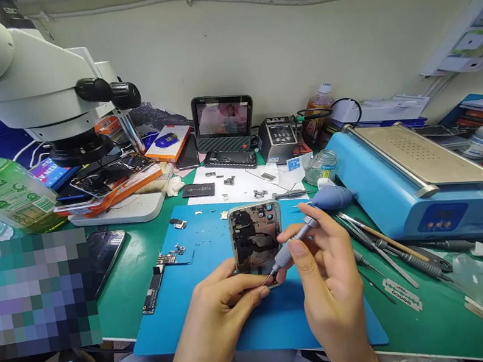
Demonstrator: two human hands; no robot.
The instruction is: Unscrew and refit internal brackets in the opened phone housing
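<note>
In the head view, my left hand (227,301) grips the lower end of an opened phone housing (256,228), which is tilted up above a blue mat (178,327). The housing's inside faces me, with dark parts and camera rings at its top. My right hand (332,277) has its fingers wrapped round a grey screwdriver (287,252). The screwdriver slants down to the housing's bottom edge, its thin tip close to my left fingertips. What the tip touches is too small to make out. Left on the mat lie a circuit board (152,291) and several tiny screws (199,232).
A microscope (62,106) overhangs the left side, near a green-liquid bottle (2,190). Behind the mat, small parts and a battery (199,190) lie on white paper (241,181). To the right are an air blower (332,197), tweezers (383,250), a razor blade (402,294) and a blue heating plate machine (411,196).
</note>
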